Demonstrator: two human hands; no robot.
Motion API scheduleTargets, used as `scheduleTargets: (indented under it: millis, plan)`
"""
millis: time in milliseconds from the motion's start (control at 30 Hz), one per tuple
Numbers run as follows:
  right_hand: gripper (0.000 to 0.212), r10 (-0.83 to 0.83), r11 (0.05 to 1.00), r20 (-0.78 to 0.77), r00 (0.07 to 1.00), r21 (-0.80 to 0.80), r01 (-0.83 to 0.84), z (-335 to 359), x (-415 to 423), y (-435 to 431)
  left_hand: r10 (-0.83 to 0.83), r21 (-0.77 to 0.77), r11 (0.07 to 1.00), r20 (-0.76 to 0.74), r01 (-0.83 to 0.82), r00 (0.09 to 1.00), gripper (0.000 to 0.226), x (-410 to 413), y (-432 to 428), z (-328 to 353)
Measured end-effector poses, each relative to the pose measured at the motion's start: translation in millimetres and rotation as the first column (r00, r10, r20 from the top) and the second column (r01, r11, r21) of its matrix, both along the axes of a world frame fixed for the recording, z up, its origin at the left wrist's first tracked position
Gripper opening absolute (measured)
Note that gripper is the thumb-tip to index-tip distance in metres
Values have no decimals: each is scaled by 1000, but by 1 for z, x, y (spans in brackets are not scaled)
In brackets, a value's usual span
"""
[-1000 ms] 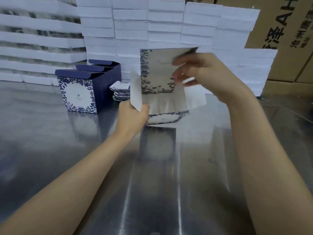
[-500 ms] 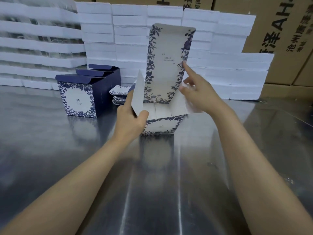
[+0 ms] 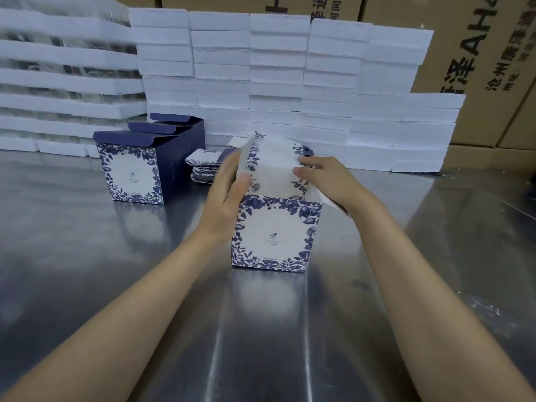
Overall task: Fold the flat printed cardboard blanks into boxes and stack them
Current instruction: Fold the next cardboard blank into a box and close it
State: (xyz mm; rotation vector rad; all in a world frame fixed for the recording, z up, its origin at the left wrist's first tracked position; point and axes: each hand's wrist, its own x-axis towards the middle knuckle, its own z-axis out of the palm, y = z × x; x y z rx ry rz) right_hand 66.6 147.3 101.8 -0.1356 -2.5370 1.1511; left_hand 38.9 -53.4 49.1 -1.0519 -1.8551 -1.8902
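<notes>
A white box with blue floral print [image 3: 274, 236] stands upright on the steel table [image 3: 87, 271], its printed front facing me. Its lid flap [image 3: 272, 161] is bent forward over the open top and looks blurred. My left hand [image 3: 224, 198] lies flat against the box's left side, thumb on the flap's edge. My right hand [image 3: 324, 178] rests on the flap's right end, fingers pressing it. To the left stand three finished dark-blue boxes [image 3: 145, 161] in a row. A pile of flat printed blanks [image 3: 207, 165] lies behind my left hand.
Stacks of white foam slabs [image 3: 278, 71] form a wall along the table's back. More foam trays [image 3: 58, 82] pile up at the left. Brown shipping cartons [image 3: 487, 53] with black lettering stand behind at the right.
The box has come nearer and now stands squared up on the table. The tall lid flap that stood upright has been bent forward. Both hands shifted onto the box's top.
</notes>
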Motion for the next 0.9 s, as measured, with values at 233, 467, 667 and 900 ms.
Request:
scheduleTargets:
  millis: [233,467,667,900]
  plan:
    - [31,-32,986,12,999,165,29,9,-1,-1,-144,90,988,217,128,965,68,-10,6,5]
    - [22,11,993,50,999,117,-17,8,3,-2,-3,-290,956,154,48,988,44,-35,0,17]
    - [23,119,991,29,992,54,-121,9,6,-8,53,-222,975,349,28,936,46,-29,6,28]
    - [19,116,986,40,992,116,-120,11,4,-12,12,-210,970,536,119,844,39,-38,-1,42]
